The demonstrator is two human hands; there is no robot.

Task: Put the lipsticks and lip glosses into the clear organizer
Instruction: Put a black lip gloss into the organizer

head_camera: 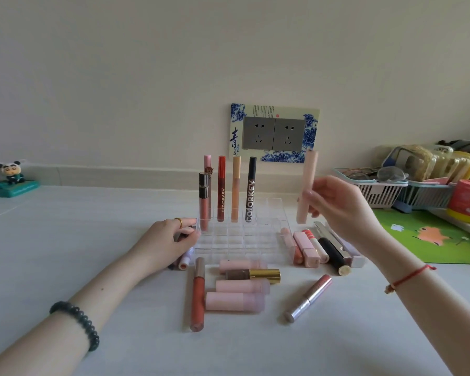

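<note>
The clear organizer [255,234] stands mid-table. In its back row several tubes are upright: a pink one [207,164], a red one [221,185], a beige one [235,185], a black one [250,191] and a black-capped nude gloss [204,202]. My left hand [171,240] grips the organizer's left edge between index finger and thumb. My right hand [337,204] holds a long pale pink tube [307,185] upright, above and right of the organizer. Loose lipsticks lie in front [242,286] and to the right [310,248].
A long red gloss [197,294] and a silver-pink tube [310,297] lie nearest me. Two small tubes [186,257] peek from under my left hand. Baskets [377,191], a red tin [467,204] and a green mat [432,237] fill the right. A figurine [10,177] stands far left.
</note>
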